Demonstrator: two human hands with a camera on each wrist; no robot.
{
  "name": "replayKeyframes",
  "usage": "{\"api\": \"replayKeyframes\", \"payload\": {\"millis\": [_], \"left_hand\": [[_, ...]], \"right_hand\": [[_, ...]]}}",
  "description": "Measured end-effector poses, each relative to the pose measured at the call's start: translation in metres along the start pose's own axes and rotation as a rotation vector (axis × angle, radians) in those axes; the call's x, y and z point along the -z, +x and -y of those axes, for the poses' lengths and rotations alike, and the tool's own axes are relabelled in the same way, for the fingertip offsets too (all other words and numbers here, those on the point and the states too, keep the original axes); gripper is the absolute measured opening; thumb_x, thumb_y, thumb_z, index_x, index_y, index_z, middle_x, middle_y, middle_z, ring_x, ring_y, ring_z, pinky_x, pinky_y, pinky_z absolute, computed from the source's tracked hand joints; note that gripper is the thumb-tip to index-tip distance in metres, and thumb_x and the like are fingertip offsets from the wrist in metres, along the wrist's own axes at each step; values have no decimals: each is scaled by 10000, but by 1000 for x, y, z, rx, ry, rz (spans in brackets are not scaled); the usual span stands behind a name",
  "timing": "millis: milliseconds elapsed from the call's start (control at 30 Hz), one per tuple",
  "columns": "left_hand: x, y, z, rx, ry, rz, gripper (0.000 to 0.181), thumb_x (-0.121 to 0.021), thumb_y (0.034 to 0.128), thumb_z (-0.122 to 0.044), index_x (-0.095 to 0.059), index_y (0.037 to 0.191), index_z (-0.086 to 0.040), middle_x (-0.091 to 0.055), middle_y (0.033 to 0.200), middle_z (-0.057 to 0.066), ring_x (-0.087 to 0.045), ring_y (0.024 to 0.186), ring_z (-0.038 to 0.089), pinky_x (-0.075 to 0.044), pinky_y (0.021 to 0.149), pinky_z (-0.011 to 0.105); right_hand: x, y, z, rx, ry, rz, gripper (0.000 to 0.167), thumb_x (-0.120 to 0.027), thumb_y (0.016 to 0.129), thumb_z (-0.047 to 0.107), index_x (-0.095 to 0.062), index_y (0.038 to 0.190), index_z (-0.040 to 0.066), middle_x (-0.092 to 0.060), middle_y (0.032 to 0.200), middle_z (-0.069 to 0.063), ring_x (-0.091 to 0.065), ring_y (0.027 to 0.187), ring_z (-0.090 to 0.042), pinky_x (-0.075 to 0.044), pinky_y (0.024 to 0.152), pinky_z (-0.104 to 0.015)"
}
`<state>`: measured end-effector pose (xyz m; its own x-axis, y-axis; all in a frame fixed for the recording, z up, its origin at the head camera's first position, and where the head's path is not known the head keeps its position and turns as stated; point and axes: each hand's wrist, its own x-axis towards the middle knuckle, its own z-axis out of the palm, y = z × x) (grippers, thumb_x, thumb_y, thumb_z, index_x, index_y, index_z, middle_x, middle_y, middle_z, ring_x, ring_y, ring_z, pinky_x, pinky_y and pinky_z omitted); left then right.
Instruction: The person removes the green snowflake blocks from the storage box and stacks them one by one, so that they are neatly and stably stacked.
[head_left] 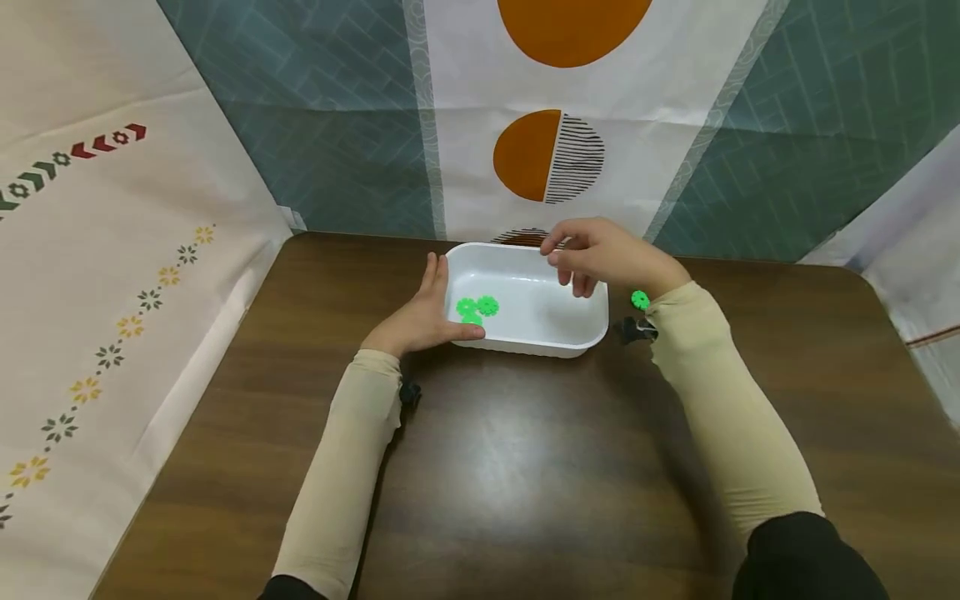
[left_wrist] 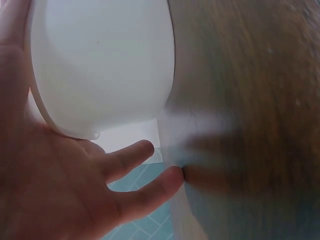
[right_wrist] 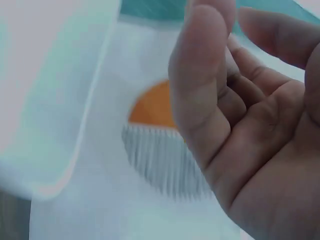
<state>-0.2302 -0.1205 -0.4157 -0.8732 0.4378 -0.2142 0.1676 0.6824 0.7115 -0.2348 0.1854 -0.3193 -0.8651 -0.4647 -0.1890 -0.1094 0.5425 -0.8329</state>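
Note:
A white rectangular tray (head_left: 540, 321) stands at the far edge of the table. Inside it, toward the left end, lie three small green notched discs (head_left: 488, 306), like plastic snowflake pieces. My left hand (head_left: 423, 317) rests on the tray's left end, fingers fairly straight and spread, its thumb along the near rim. In the left wrist view the tray wall (left_wrist: 105, 60) sits against the palm. Over the tray's right end hovers my right hand (head_left: 600, 254), loosely bent, with nothing visible between thumb and fingers. Another green disc (head_left: 640, 300) is on the table beside the right wrist.
The brown wooden table (head_left: 510, 467) extends toward me and to both sides of the tray. Directly behind it hangs a patterned curtain (head_left: 322, 108); a white embroidered cloth (head_left: 97, 275) hangs at the left. A black wrist mount (head_left: 636, 330) sits under the right wrist.

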Motion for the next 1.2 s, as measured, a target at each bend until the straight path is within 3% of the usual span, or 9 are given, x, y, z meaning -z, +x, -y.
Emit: {"api": "replayKeyframes", "payload": {"millis": [200,433,600,733,1000,1200], "left_hand": [[0,-2,-1,5,-18,12,1366,-814,785,-579,207,1583,-146,329,1613,-32,-68,1524,314,-239,1175,431],[-3,-3,-3,-1,-9,21,1372,-801,783,-612,217,1578,-149,329,1612,-11,-70,1521,320,-240,1174,435],[-2,-2,-3,-8,5,11,1364,-802,789,-600,207,1580,-133,313,1622,3,-45,1525,304,-221,1181,411],[0,-2,-3,-14,16,6,1364,-803,793,-593,204,1578,-112,306,1626,31,-25,1525,298,-208,1184,396],[-1,-1,-3,-1,8,11,1361,-808,801,-574,215,1575,-117,315,1621,30,-10,1524,299,-193,1188,403],[-2,0,-3,-1,8,7,1380,-809,781,-602,215,1577,-128,313,1623,23,-39,1524,314,-211,1183,398]], "right_hand": [[-32,61,4,-4,-219,145,238,-613,994,131,-644,1205,25,-661,907,-195,-663,680,-287,-576,629,-367],[-68,98,-19,-67,-428,260,390,-733,922,143,-617,1289,77,-656,944,-149,-627,674,-240,-549,630,-352],[-85,107,-23,4,-598,250,408,-794,856,195,-618,1206,79,-622,1038,-118,-569,841,-243,-479,758,-358],[-91,110,-21,36,-637,235,364,-805,851,188,-610,1136,75,-622,1020,-105,-535,939,-279,-439,865,-402],[-88,108,-23,50,-608,221,250,-770,868,178,-651,1061,72,-626,934,-92,-553,864,-252,-462,790,-379],[-89,102,-21,-9,-628,269,395,-795,856,233,-595,1165,90,-628,982,-97,-571,884,-255,-475,773,-367]]}}
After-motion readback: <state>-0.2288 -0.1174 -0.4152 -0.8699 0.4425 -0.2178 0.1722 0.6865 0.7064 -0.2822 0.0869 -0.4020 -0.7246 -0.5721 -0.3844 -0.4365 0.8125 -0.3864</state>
